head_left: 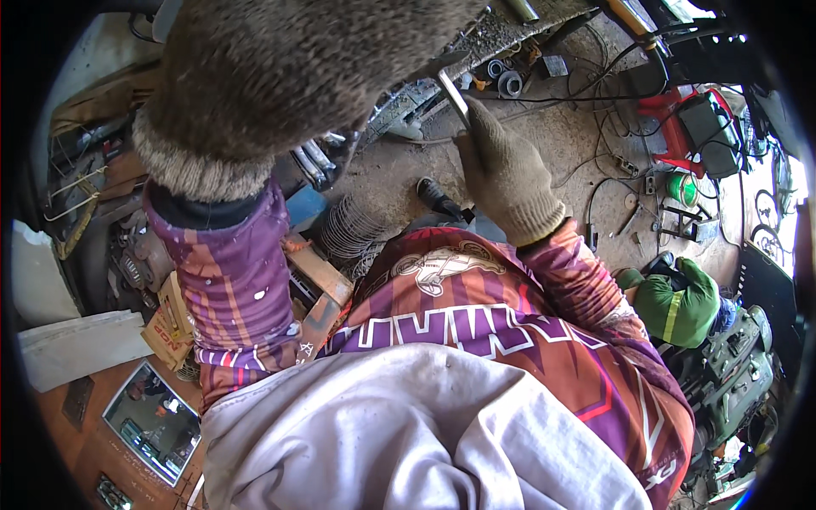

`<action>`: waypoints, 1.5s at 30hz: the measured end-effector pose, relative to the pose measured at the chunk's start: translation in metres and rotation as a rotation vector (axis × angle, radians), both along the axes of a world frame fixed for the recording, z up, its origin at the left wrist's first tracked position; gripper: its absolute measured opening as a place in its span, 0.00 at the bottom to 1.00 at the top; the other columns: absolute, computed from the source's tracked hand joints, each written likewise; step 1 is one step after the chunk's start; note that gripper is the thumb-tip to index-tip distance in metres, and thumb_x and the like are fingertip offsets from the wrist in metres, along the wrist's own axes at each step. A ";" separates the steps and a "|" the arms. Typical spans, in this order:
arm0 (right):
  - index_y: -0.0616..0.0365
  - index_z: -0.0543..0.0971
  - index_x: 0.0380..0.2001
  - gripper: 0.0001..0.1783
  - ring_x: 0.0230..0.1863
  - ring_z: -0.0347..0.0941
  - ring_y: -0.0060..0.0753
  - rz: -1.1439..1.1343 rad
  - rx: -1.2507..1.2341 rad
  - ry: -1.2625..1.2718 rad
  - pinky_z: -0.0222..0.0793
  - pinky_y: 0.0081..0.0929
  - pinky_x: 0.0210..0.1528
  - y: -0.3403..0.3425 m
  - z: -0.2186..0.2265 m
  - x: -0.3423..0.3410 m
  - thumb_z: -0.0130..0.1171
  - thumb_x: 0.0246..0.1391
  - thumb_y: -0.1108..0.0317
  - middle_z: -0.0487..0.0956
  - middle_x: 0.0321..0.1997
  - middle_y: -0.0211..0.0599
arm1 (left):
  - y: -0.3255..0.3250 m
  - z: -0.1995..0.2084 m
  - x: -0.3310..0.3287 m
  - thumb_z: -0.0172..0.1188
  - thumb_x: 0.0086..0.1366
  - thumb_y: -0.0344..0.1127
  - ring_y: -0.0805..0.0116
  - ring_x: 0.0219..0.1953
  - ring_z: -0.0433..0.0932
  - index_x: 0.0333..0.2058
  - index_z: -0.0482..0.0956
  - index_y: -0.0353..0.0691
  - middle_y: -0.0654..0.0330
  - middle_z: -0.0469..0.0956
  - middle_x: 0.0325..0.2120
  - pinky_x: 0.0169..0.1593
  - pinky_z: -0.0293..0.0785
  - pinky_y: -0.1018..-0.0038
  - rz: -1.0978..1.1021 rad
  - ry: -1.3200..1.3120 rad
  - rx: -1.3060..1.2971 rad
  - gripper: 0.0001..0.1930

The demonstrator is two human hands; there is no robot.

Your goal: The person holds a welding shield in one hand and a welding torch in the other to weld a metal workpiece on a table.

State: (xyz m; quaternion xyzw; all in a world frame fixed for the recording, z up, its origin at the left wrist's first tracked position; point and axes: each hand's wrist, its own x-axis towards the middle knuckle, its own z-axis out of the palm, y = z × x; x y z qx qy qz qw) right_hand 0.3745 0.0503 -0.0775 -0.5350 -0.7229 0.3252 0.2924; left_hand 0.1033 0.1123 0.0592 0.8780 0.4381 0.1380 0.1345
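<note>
My left hand (297, 76), in a fuzzy brown knit glove, is raised very close and fills the upper left; its fingers are blurred or cut off, so its grip cannot be read. Past it, my right hand (507, 174), gloved in the same brown knit, is closed around the slim metal handle of what looks like a hammer (454, 95). The dark head of this tool lies by the edge of a littered metal workbench (484, 42), partly behind the left glove. Whether it touches the bench I cannot tell.
Another person in green (684, 306) crouches at the right, near a large grey engine-like part (735, 374). A dark machine (710, 132) rests on a red plastic chair (667, 106). Cables and tools litter the floor. A wire coil (350, 228) and a wooden box (319, 276) stand left.
</note>
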 end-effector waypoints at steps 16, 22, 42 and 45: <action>0.54 0.71 0.63 0.26 0.33 0.82 0.55 0.016 -0.114 -0.078 0.76 0.44 0.36 -0.006 0.014 0.000 0.58 0.62 0.67 0.82 0.30 0.50 | 0.008 0.005 -0.005 0.62 0.68 0.34 0.61 0.38 0.83 0.57 0.72 0.32 0.47 0.77 0.50 0.38 0.86 0.72 0.019 -0.030 -0.002 0.22; 0.53 0.69 0.66 0.29 0.37 0.82 0.55 0.065 -0.229 -0.233 0.76 0.46 0.38 -0.002 0.010 -0.003 0.58 0.62 0.64 0.82 0.34 0.53 | 0.013 -0.003 -0.005 0.62 0.68 0.34 0.61 0.38 0.83 0.57 0.72 0.33 0.47 0.77 0.50 0.38 0.86 0.72 0.009 -0.060 -0.006 0.22; 0.50 0.67 0.64 0.28 0.34 0.80 0.59 0.014 -0.116 -0.036 0.75 0.50 0.35 -0.007 -0.002 0.000 0.57 0.62 0.62 0.82 0.34 0.52 | 0.011 -0.004 -0.004 0.62 0.68 0.35 0.61 0.38 0.84 0.57 0.73 0.33 0.47 0.78 0.49 0.39 0.86 0.72 0.001 -0.105 -0.012 0.22; 0.54 0.70 0.64 0.27 0.36 0.84 0.49 0.057 -0.054 -0.087 0.77 0.40 0.37 -0.002 -0.001 0.003 0.57 0.62 0.66 0.83 0.34 0.49 | 0.012 -0.003 -0.003 0.62 0.68 0.36 0.61 0.38 0.84 0.57 0.73 0.33 0.47 0.78 0.49 0.39 0.86 0.72 -0.002 -0.107 -0.009 0.22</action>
